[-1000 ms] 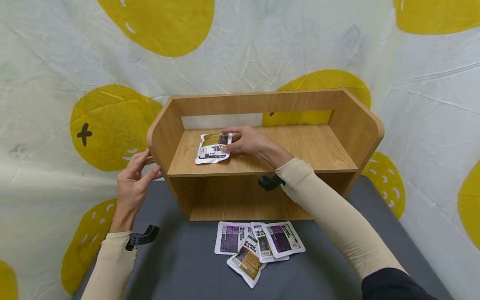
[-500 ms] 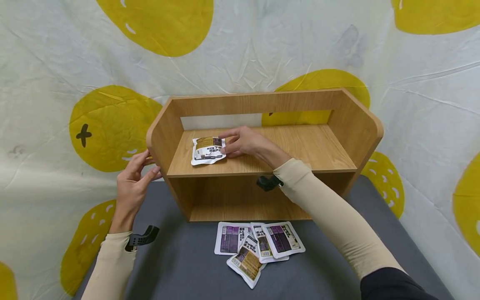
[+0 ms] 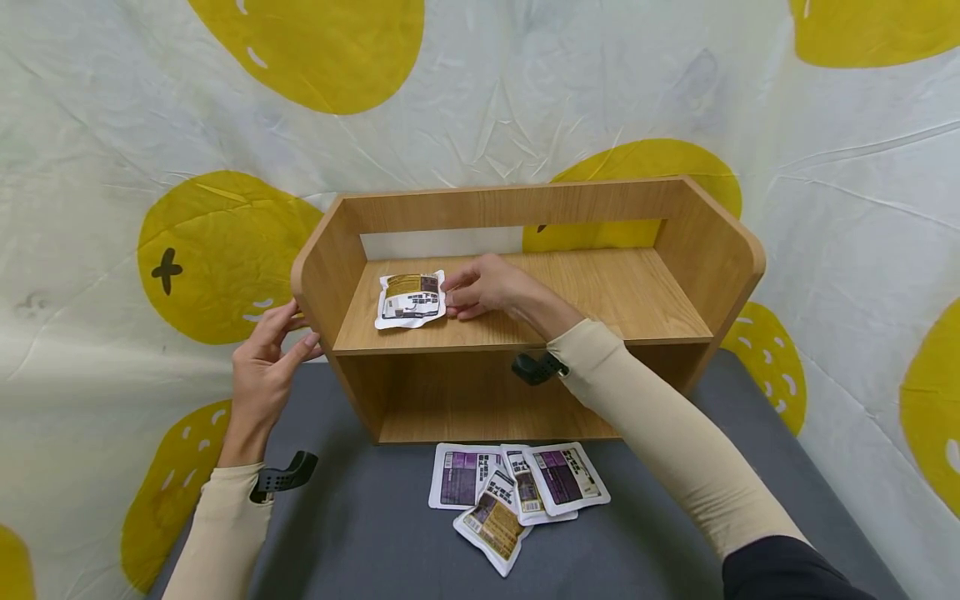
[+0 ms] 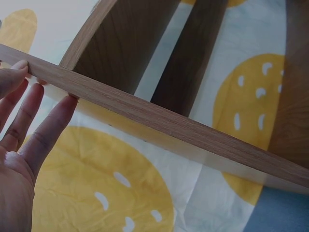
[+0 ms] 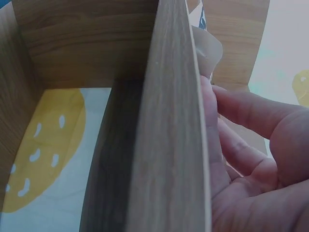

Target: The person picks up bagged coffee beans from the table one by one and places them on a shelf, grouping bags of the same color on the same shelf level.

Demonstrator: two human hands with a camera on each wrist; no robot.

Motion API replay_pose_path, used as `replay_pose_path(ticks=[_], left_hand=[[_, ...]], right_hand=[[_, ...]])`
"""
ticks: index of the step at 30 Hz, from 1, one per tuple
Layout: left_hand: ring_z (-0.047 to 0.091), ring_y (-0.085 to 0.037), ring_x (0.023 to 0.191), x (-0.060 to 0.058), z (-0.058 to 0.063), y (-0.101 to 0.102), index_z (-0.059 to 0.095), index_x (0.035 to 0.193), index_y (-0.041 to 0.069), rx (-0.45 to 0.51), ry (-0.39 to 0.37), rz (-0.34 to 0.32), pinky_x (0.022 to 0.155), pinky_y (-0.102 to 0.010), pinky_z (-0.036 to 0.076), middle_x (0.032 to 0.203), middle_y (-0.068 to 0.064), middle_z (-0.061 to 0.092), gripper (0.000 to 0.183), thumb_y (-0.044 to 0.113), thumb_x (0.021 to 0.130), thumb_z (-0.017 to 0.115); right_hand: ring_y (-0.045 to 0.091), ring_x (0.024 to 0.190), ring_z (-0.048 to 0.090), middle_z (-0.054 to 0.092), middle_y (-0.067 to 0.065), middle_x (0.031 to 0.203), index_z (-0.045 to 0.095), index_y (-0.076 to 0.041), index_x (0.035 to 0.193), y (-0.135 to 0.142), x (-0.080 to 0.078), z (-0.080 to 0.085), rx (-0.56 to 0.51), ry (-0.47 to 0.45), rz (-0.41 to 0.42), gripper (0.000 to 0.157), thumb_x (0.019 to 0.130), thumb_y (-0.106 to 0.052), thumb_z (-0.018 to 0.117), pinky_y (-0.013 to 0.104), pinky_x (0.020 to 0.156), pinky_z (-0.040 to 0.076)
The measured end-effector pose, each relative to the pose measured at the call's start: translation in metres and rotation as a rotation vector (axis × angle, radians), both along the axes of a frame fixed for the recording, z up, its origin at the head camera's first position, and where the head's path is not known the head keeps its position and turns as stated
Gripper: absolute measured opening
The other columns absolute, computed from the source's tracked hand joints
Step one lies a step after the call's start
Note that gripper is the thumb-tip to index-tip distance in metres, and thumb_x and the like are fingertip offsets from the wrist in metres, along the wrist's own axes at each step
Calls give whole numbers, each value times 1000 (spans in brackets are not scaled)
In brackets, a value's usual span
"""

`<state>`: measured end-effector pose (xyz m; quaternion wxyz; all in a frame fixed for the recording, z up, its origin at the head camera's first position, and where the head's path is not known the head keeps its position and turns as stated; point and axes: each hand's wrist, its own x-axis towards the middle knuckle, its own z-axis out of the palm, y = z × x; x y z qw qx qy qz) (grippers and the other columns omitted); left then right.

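In the head view, a white pouch with a gold and dark label [image 3: 411,300] lies face up on the upper shelf, toward its left end. My right hand [image 3: 491,287] is just right of the pouch, its loosely bent fingertips touching or nearly touching the pouch's right edge. The right wrist view shows only a pale corner of the pouch [image 5: 207,50] by the fingertips, partly hidden by the shelf board. My left hand [image 3: 266,358] rests its extended fingertips against the outer left side panel of the wooden shelf unit [image 3: 517,343]. In the left wrist view, those fingers [image 4: 50,128] meet the panel's edge.
Several white pouches with purple or gold labels [image 3: 558,479] lie overlapping on the grey tabletop [image 3: 360,525] in front of the unit. The lower compartment [image 3: 465,400] opens toward me. A patterned curtain [image 3: 480,100] hangs behind the unit.
The pouch on the upper shelf has slid a little to the left. My right hand moved slightly left with it, and its fingers have come off the pouch's top to its right edge.
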<state>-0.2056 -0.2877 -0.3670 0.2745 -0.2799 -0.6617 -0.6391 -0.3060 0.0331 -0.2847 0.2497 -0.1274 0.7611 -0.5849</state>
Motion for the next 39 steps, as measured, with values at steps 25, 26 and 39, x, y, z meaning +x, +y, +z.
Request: replay_pose_path(ticks=[25, 26, 39], left_hand=[[61, -25, 117, 1, 1, 0, 50, 144, -9, -12, -1, 10, 77, -32, 64, 132, -20, 56, 62, -30, 86, 55], [61, -25, 117, 1, 1, 0, 50, 144, -9, -12, -1, 10, 77, -32, 64, 132, -20, 56, 62, -30, 86, 56], [60, -24, 118, 0, 0, -1, 51, 145, -7, -23, -17, 26, 78, -30, 64, 132, -17, 56, 62, -29, 86, 56]], right_hand=[[27, 98, 70, 71, 12, 110, 68, -2, 127, 64, 67, -5, 24, 305, 205, 38, 92, -14, 77, 40, 90, 63], [27, 98, 70, 71, 12, 110, 69, -2, 127, 65, 69, -7, 14, 304, 215, 38, 91, -14, 77, 40, 89, 63], [24, 101, 71, 74, 7, 112, 68, -7, 127, 77, 94, -34, -12, 304, 381, 35, 93, -13, 75, 32, 90, 61]])
